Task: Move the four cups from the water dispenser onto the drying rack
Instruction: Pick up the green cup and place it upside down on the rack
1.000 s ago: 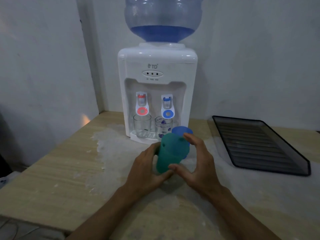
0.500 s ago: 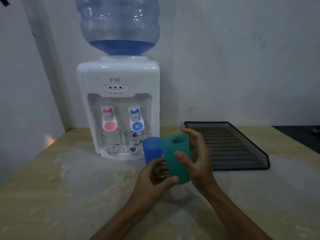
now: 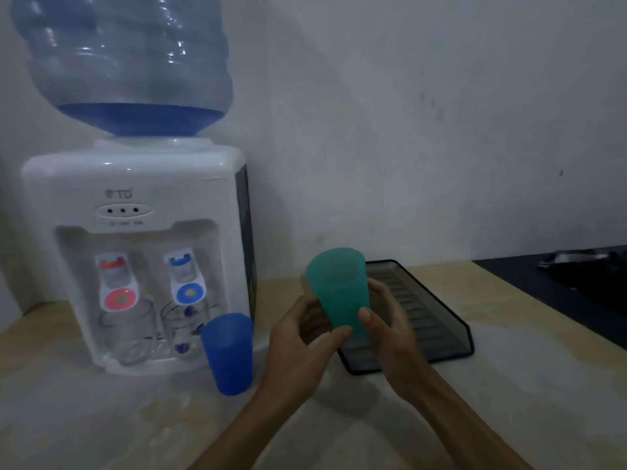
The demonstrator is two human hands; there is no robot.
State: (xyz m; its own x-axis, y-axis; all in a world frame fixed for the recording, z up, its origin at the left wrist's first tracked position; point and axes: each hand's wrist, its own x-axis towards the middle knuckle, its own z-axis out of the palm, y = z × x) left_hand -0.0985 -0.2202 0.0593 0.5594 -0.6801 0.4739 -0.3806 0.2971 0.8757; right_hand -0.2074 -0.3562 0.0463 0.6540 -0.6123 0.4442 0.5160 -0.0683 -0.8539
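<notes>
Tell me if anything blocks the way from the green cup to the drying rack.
Nothing visible does. Both hands hold the green cup just in front of the drying rack, whose ribbed surface looks bare.

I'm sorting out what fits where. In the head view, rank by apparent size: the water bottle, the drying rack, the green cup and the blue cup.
1. Water bottle, clearly largest.
2. Drying rack, partly hidden behind the hands.
3. Green cup and blue cup: these look alike; the green one is held up and tilted, so ranking them is unsure.
</notes>
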